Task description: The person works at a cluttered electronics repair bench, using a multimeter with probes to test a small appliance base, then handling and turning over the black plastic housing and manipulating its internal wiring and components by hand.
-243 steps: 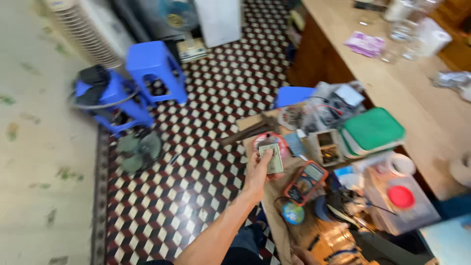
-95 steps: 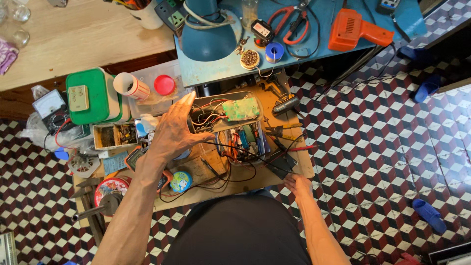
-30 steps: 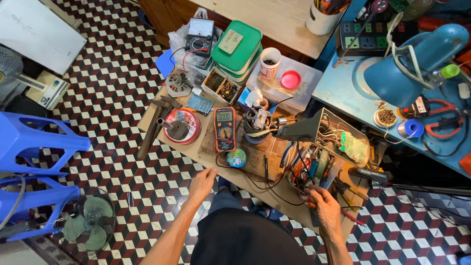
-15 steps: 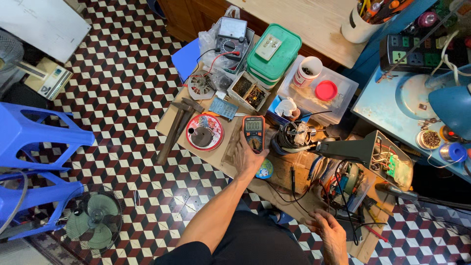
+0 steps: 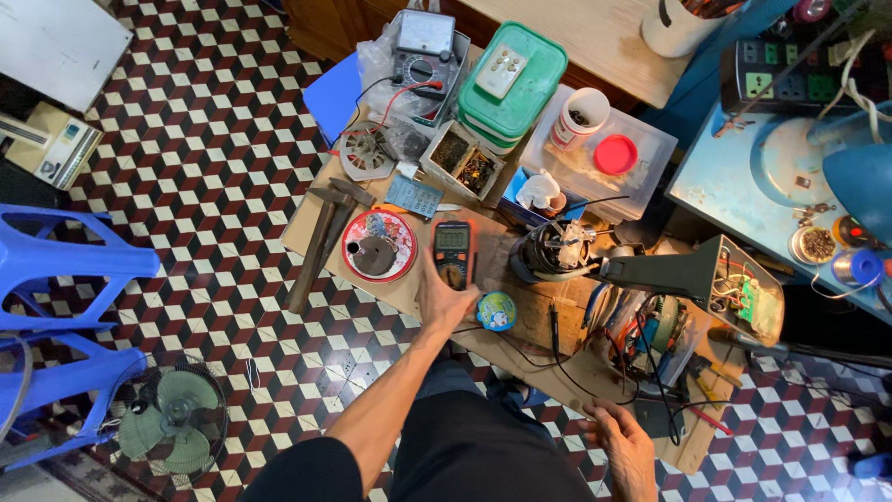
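My left hand (image 5: 442,299) reaches over the low wooden workbench (image 5: 520,325) and grips the lower end of an orange-and-black digital multimeter (image 5: 452,247) lying on it. A round red tin lid (image 5: 378,244) sits just left of the meter, and a small blue-green round tin (image 5: 496,310) just right of my wrist. My right hand (image 5: 624,448) rests with fingers spread at the near edge of the bench, beside black leads (image 5: 557,346) and an opened electrical unit (image 5: 669,325) full of wires. It holds nothing.
A hammer (image 5: 321,240) lies at the bench's left end. Behind are an analog meter (image 5: 423,42), green lidded boxes (image 5: 511,74), a clear tub (image 5: 595,158) and a white cup (image 5: 578,116). A blue table (image 5: 725,177) with a lamp stands right. Blue stools (image 5: 56,316) and a small fan (image 5: 172,423) stand left on the checkered floor.
My left hand has gone from the bench's near edge up to the multimeter and closed on it. The view has shifted as my head turned; my right hand stays at the bench edge.
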`<move>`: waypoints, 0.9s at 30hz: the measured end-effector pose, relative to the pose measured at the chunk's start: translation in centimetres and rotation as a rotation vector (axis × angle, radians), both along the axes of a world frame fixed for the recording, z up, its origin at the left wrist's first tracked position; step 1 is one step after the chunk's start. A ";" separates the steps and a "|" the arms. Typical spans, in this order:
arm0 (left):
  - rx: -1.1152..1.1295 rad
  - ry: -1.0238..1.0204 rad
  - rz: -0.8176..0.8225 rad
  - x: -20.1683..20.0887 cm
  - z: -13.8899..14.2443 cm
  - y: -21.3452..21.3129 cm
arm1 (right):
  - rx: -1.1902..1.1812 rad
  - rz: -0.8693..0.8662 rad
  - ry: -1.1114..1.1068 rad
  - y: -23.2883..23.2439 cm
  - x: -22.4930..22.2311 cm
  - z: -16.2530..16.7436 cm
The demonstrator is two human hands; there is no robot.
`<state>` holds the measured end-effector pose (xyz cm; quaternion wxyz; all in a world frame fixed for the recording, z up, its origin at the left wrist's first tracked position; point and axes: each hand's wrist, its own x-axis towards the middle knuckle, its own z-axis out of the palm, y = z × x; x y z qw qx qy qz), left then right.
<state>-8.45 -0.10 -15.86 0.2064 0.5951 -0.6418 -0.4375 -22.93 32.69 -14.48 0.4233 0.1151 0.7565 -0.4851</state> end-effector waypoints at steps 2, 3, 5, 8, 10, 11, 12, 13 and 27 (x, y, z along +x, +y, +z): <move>0.004 0.119 0.027 1.6 0.8 -0.1 | 0.068 -0.019 -0.001 0.3 0.2 0.7; 0.009 0.178 0.042 2.2 1.3 0.0 | 0.103 -0.027 -0.003 0.4 0.4 1.0; 0.182 0.155 0.094 2.7 2.0 -0.1 | 0.036 -0.022 0.006 0.8 0.9 1.4; -0.019 0.044 -0.064 1.9 2.2 -0.4 | -0.011 -0.025 0.027 2.1 1.6 1.8; -0.084 -0.031 -0.180 0.3 1.8 0.5 | 0.000 -0.020 0.048 3.1 2.1 2.1; -0.003 -0.070 -0.203 -0.3 1.5 0.5 | 0.015 -0.012 0.062 3.5 2.2 2.1; 0.074 -0.111 -0.226 -0.9 1.3 0.7 | 0.029 -0.003 0.075 3.9 2.4 2.2; -0.048 -0.061 -0.264 -1.5 1.1 1.0 | 0.027 -0.013 0.072 4.2 2.6 2.3; -0.043 0.079 -0.330 0.9 0.5 0.2 | -0.040 -0.135 0.024 4.9 7.1 2.0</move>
